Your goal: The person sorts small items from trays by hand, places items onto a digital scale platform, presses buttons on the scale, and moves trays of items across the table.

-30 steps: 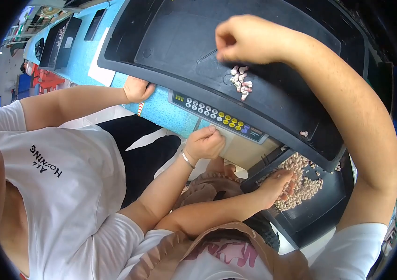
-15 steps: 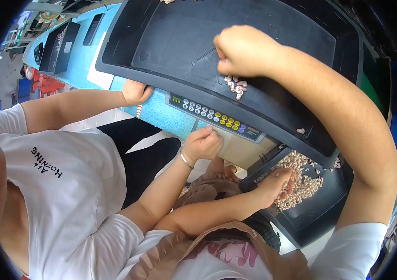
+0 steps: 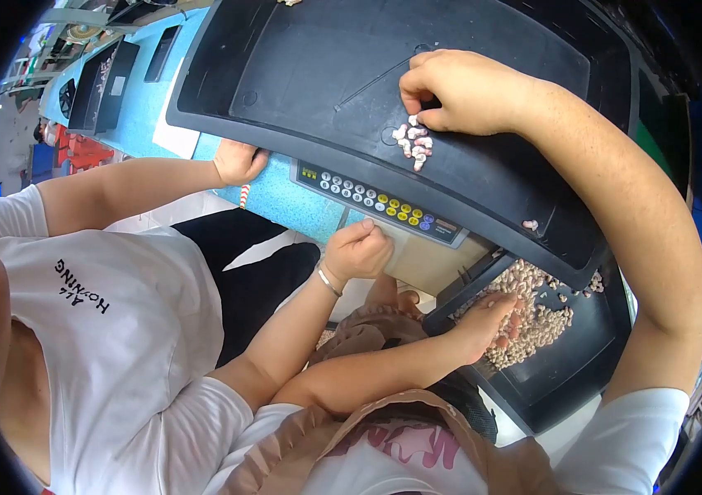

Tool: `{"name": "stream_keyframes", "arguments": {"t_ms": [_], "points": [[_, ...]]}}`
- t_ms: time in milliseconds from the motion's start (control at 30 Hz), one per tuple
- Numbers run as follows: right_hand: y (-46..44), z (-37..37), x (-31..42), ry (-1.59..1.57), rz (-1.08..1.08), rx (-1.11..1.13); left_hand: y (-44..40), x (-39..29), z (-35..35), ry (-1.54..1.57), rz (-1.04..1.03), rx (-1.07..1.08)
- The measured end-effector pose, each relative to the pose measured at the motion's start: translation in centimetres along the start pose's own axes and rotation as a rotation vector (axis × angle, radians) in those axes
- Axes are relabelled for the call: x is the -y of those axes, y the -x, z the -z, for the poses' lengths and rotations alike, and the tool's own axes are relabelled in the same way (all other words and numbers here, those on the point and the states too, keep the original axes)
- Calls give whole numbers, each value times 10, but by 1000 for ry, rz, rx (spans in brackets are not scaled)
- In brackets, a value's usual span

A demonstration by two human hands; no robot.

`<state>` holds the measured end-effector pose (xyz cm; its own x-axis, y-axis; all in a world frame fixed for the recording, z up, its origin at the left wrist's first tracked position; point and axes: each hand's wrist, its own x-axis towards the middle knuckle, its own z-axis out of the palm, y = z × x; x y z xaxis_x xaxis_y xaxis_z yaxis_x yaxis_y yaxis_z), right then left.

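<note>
My right hand (image 3: 460, 92) is over the large black tray (image 3: 301, 91), with fingers curled and thumb and index tips closed at a small pinkish-white piece. Just below the fingertips lies a cluster of small knobbly pinkish-white pieces (image 3: 413, 147). My left hand (image 3: 489, 323) is cupped in the lower black bin (image 3: 578, 375), fingers partly buried in a heap of similar pieces (image 3: 532, 338). Some of these rest against its palm and fingers. What kind of thing the pieces are, I cannot make out.
Under the large tray sits a scale with a keypad (image 3: 375, 202). At my left a co-worker in a white shirt (image 3: 120, 330) rests one closed hand (image 3: 239, 162) at the blue table's edge, the other (image 3: 359, 250) near the keypad. Another dark bin (image 3: 107, 87) stands farther along.
My right hand has shifted slightly right and turned, so the thumb and index tips now show at the cluster. The cluster looks larger and less covered. My left hand stays in the heap.
</note>
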<state>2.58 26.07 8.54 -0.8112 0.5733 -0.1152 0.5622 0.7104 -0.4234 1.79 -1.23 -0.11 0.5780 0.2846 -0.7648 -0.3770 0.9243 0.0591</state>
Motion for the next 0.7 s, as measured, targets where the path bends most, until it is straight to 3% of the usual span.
{"name": "stream_keyframes", "arguments": {"t_ms": [100, 133, 200, 267, 333, 367, 600, 700], "points": [[-5, 7, 2, 83, -112, 31, 0, -1, 0, -13, 23, -21], [-7, 5, -8, 115, -120, -129, 1, -1, -1, -14, 26, -20], [-15, 2, -9, 223, -119, -696, 2, -4, 0, -3, 12, 27], [-9, 1, -11, 149, -68, -716, 4, -5, -3, 21, 19, -1], [-1, 10, 2, -139, -109, -61, 4, -4, -7, 42, 30, -33], [2, 11, 8, -243, -105, 43, 4, -2, -9, 41, 31, -35], [3, 3, 21, 7, -110, 30, -1, 3, -6, 41, 35, 0], [0, 5, 27, 119, -234, 54, -2, 4, -4, 47, 40, 17]]}}
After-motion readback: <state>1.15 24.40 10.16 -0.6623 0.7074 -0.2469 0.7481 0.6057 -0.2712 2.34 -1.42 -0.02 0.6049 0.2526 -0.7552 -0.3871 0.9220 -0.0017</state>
